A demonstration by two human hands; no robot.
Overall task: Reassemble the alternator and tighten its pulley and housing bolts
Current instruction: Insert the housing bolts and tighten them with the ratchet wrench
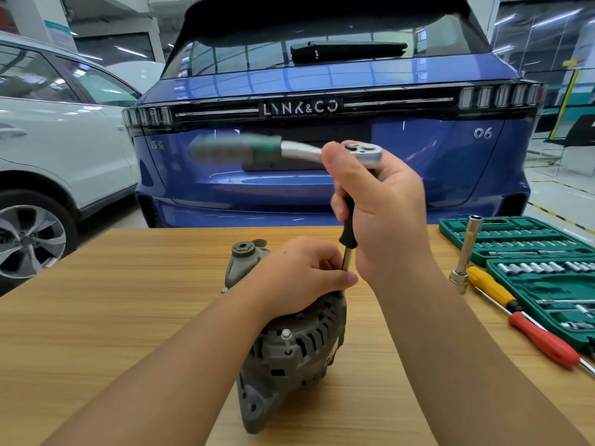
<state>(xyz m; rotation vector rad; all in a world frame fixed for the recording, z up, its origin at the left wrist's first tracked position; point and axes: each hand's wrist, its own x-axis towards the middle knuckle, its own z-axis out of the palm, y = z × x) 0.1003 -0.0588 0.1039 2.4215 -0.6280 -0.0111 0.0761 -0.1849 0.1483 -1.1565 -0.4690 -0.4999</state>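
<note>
At frame centre the right hand (383, 214) grips the ratchet (360, 151) extension upright, directly above the alternator (296, 355) housing bolt, while the left hand (299, 275) clasps the housing below.

The alternator (289, 346) sits on the worktop (112, 317) under the left hand (299, 275). Just right of it, the right hand (380, 214) holds the ratchet (322, 149) above. Further right lie a socket extension (465, 252), two screwdrivers (518, 317) and the socket case (541, 268).
</note>
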